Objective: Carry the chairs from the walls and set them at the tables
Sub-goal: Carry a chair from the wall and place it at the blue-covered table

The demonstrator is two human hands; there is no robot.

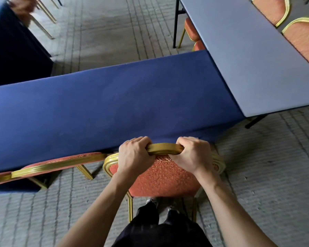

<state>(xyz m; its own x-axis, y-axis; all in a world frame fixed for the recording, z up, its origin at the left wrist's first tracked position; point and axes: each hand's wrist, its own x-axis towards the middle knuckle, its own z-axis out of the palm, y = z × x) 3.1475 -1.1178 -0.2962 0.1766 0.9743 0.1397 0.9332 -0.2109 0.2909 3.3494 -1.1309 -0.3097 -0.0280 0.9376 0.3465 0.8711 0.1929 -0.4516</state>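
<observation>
A banquet chair (164,177) with a gold frame and an orange patterned back stands right in front of me, its seat tucked under the near edge of the dark blue clothed table (114,104). My left hand (134,155) and my right hand (191,154) both grip the top rail of its backrest, side by side. The chair's seat is hidden by the backrest and the cloth. A second chair of the same kind (48,165) stands to its left at the same table.
A bare light grey table (248,56) butts against the blue one at the right, with orange chairs (303,40) along its far side and another (191,31) at its left. A dark blue table (11,50) and chair legs stand far left. Grey striped carpet lies between.
</observation>
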